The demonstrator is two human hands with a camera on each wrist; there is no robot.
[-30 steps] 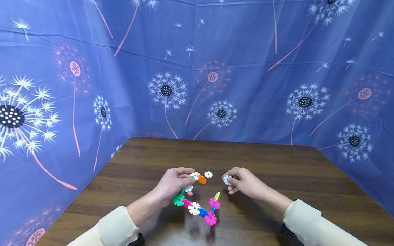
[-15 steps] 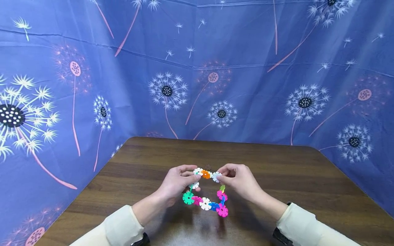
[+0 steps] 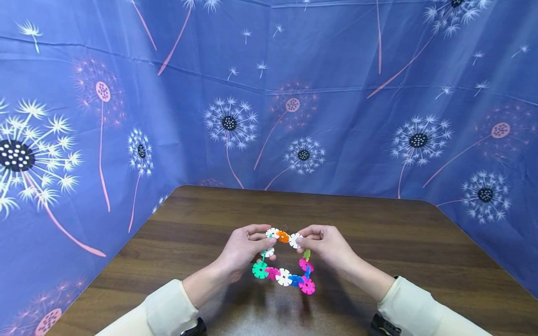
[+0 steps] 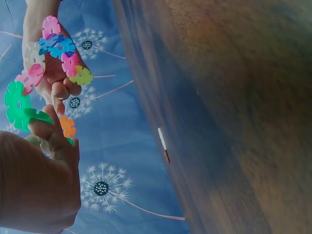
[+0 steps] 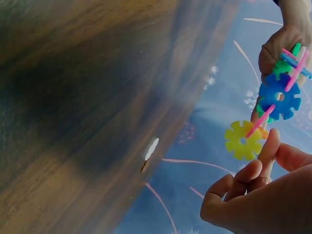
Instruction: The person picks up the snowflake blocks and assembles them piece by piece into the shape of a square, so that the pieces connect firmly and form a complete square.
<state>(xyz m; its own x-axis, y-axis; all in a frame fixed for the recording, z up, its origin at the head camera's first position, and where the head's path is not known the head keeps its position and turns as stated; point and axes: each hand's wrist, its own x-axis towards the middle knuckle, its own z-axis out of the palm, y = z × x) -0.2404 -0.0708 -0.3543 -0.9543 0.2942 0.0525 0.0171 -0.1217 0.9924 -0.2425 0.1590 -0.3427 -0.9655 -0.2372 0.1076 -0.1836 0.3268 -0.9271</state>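
Observation:
A chain of slotted plastic snowflake discs hangs above the table in an open loop. My left hand [image 3: 241,252] pinches it at a white snowflake disc [image 3: 271,232], which joins an orange disc [image 3: 283,237]. From that hand the chain runs down through a green disc [image 3: 260,269], then pink, white and blue ones, to a lower pink disc [image 3: 307,286]. It climbs again to a yellow-green disc [image 5: 243,140] below my right hand [image 3: 329,242]. Between thumb and fingers, my right hand pinches a separate white snowflake disc [image 3: 294,240], right at the orange disc's edge.
On the brown wooden table [image 3: 357,214] lie a white disc [image 4: 162,139] and a brown disc [image 4: 167,156], beyond the hands. A blue dandelion-print cloth [image 3: 336,116] hangs around the table's back and sides.
My right hand has moved left, bringing its white disc up to the orange one. My left hand has shifted slightly right and away with the chain. Little moves over the last half second.

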